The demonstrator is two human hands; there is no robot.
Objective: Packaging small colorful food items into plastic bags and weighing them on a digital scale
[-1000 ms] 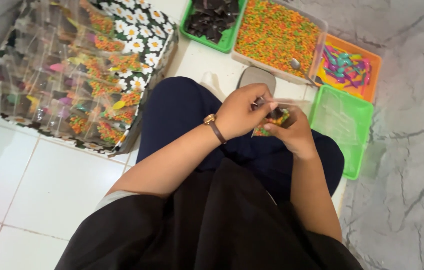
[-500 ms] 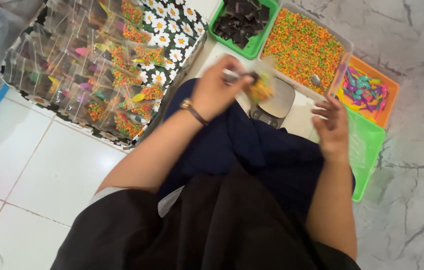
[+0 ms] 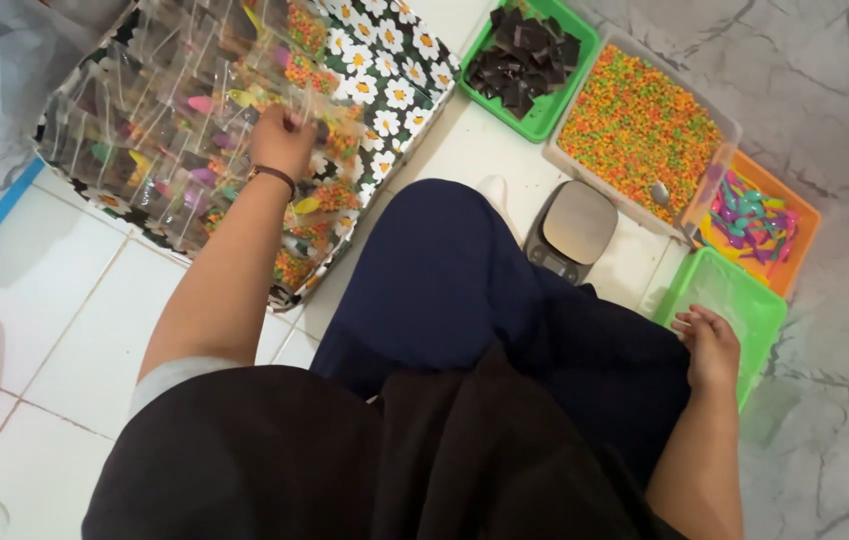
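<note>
Person seated on white tiled floor (image 3: 34, 330), dark blue trousers, black top. Change noted: a second ago both hands were together over the lap working a small clear packet of coloured grains; half a second ago the left hand was carrying it outward; now the left hand (image 3: 282, 140) is stretched over the pile of filled packets (image 3: 174, 150) lying on the daisy-print cloth (image 3: 384, 90), to the person's left. Fingers curled down onto the pile; whether they still pinch a packet or have let go cannot be told, since the knuckles hide the tips. The packet itself cannot be singled out from its neighbours. Judgement: one packet finished and being added to the stack. Right hand (image 3: 709, 345) has dropped to the right thigh, fingers loosely together, holding nothing, just beside the empty green tray (image 3: 744, 310). Ahead of the knees: small kitchen scale (image 3: 572, 228), bare platform; clear tub of orange-green grains (image 3: 636, 125) with a spoon (image 3: 662, 195) in it; orange tray of coloured plastic spoons (image 3: 756, 215); green tray of dark pieces (image 3: 526, 55).
</note>
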